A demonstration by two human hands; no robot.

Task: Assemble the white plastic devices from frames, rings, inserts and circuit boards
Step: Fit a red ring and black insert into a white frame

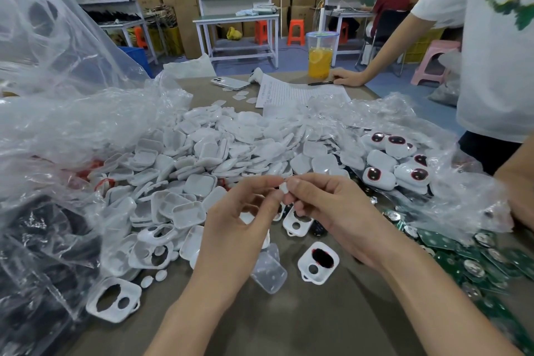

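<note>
My left hand (245,211) and my right hand (326,205) meet above the table, and together their fingertips pinch a small white plastic piece (283,188). Below them lie white frames: one with a dark red insert (318,264), one empty (297,224) partly under my right hand, and another empty one (114,299) at the front left. A clear plastic cover (267,270) lies between my wrists. A big heap of white shells (208,153) fills the middle. Green circuit boards (474,257) spread at the right. Finished white devices with red rings (396,159) sit on plastic at the back right.
Crumpled clear plastic bags (66,113) rise on the left and another lies at the right (450,182). A drink cup (320,55), a phone (229,82), a pen and a paper sheet (300,92) sit at the far edge. Another person (491,46) stands at the right, one hand on the table.
</note>
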